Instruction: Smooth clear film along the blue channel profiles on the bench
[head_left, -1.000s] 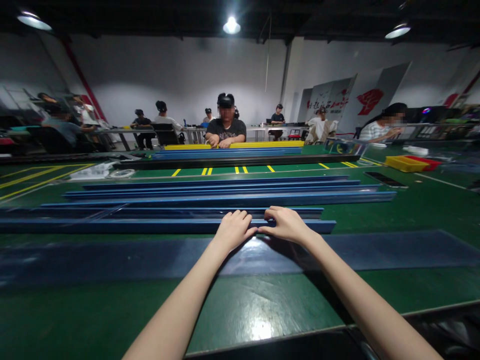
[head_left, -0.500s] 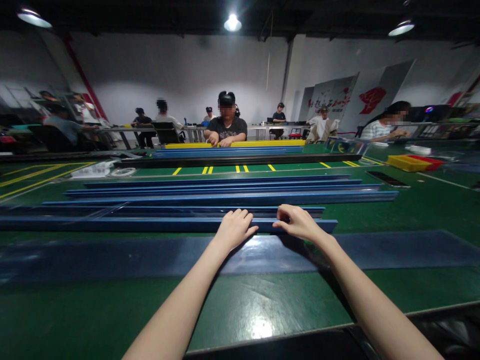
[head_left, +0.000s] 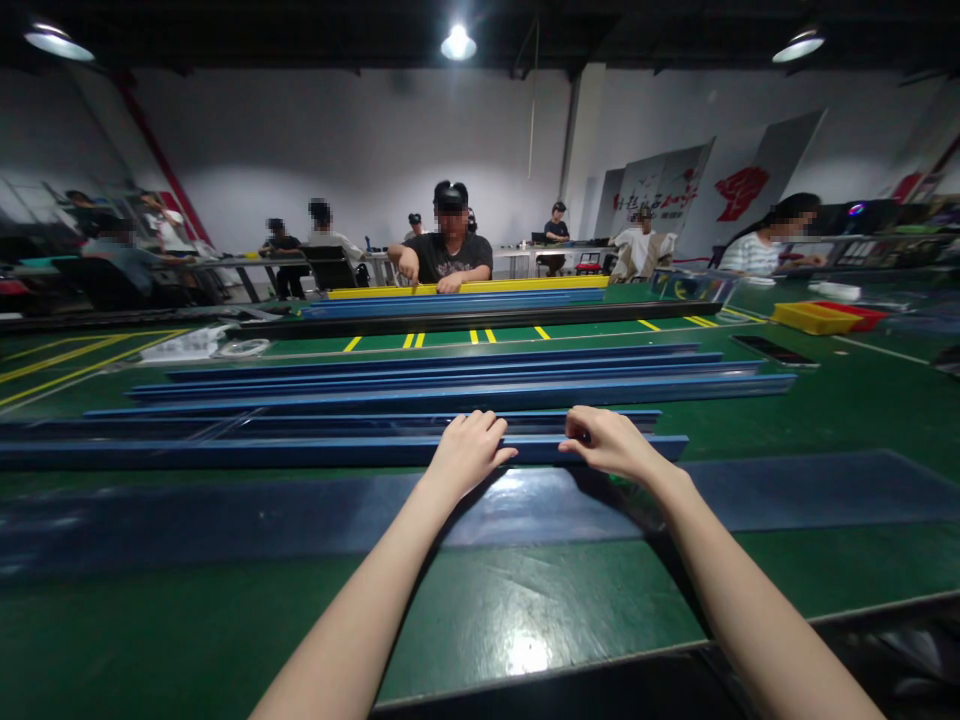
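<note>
Blue channel [head_left: 285, 453] lies under both hands [head_left: 469, 446], set apart, grip unclear (red banner lettering [head_left: 680, 189] unreadable).

Single head-worn camera looking forward and down across a broad, glossy green desk [head_left: 450, 620]; bare left hand [head_left: 471, 448] and bare right hand [head_left: 611, 442] showing close, plain pale-grey wall [head_left: 300, 140] standing far off.
</note>
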